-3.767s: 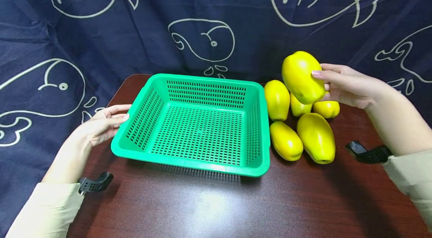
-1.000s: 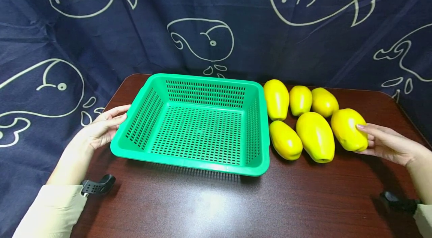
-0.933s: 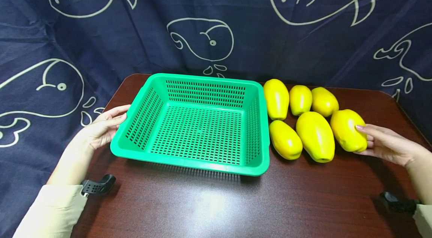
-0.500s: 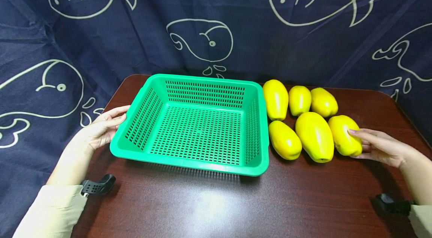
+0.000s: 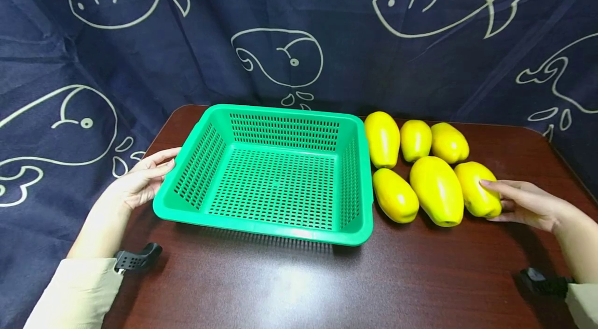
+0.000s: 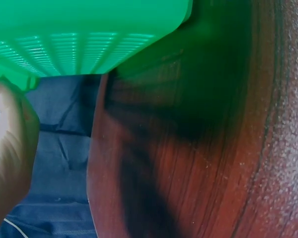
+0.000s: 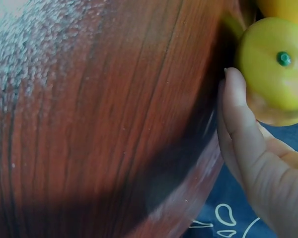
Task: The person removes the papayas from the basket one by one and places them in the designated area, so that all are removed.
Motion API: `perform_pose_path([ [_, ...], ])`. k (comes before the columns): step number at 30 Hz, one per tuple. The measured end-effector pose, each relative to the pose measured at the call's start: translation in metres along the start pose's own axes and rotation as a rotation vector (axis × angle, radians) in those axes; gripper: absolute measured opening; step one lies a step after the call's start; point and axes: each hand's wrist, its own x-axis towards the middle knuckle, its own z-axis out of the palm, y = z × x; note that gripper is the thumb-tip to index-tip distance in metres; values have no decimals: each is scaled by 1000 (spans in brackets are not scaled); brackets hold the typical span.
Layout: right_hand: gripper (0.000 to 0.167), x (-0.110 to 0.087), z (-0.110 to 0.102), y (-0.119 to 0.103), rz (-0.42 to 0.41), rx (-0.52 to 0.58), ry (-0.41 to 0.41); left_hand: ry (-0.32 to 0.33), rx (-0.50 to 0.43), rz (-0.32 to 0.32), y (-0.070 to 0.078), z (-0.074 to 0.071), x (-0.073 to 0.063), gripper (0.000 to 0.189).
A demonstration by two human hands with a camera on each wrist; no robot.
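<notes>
In the head view, a green plastic basket point(image 5: 280, 194) with slotted walls stands on the table. My left hand point(image 5: 142, 178) holds its left rim, thumb at the edge and the other fingers partly hidden beneath it. My right hand point(image 5: 528, 204) grips a yellow papaya point(image 5: 476, 189) at the right end of the front row, thumb on its near side. In the right wrist view, that papaya's green stem end point(image 7: 283, 58) shows beside the thumb. Left of it lie a larger papaya point(image 5: 436, 191) and a smaller papaya point(image 5: 395, 195), the latter close by the basket's right wall.
Behind the front row lie three more papayas: one point(image 5: 382, 139) by the basket, a middle papaya point(image 5: 416, 140) and a right papaya point(image 5: 449, 142). A dark blue curtain point(image 5: 345, 74) with fish drawings hangs behind the reddish-brown table point(image 5: 224, 282).
My right hand has lowered its papaya from above the back row to the right end of the front row, then shifted it left towards the larger one. My left hand stays at the basket.
</notes>
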Motion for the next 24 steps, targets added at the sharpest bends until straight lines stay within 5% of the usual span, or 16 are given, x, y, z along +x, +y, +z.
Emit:
perform_pose_path([
  [17, 15, -1, 3, 2, -16, -99, 77, -19, 82, 14, 6, -4, -4, 36],
  [24, 22, -2, -2, 4, -17, -151, 91, 110, 177, 21, 8, -6, -9, 33],
])
